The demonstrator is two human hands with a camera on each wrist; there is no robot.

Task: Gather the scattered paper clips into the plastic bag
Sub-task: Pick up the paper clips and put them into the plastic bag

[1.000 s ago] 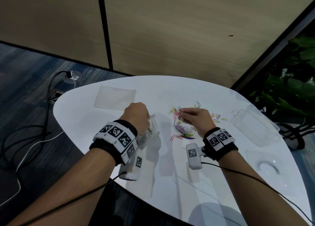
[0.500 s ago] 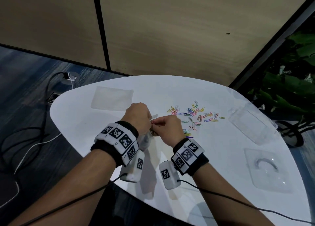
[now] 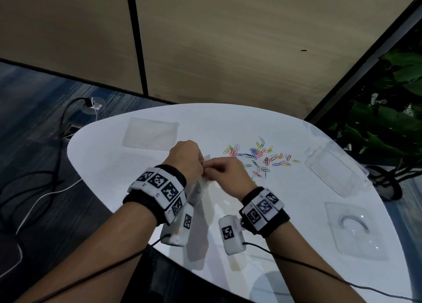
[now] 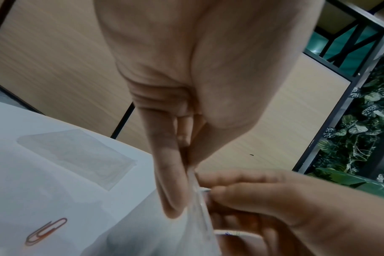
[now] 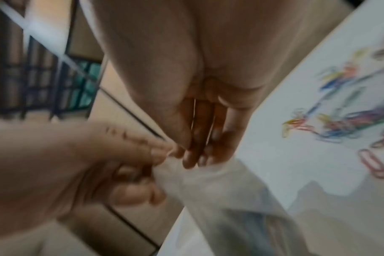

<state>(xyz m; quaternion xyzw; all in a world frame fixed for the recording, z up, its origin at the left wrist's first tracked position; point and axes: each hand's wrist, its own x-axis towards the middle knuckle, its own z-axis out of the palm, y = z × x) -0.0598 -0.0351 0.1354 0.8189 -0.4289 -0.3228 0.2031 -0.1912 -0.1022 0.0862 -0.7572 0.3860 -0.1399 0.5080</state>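
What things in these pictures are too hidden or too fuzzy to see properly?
- Inside the plastic bag: all views; cloudy plastic and both hands hide how many clips it holds.
- Anything pinched in the right hand: head view shows only its back; right wrist view is blurred.
- Paper clips on the table: head view, too small to count; right wrist view smears them.
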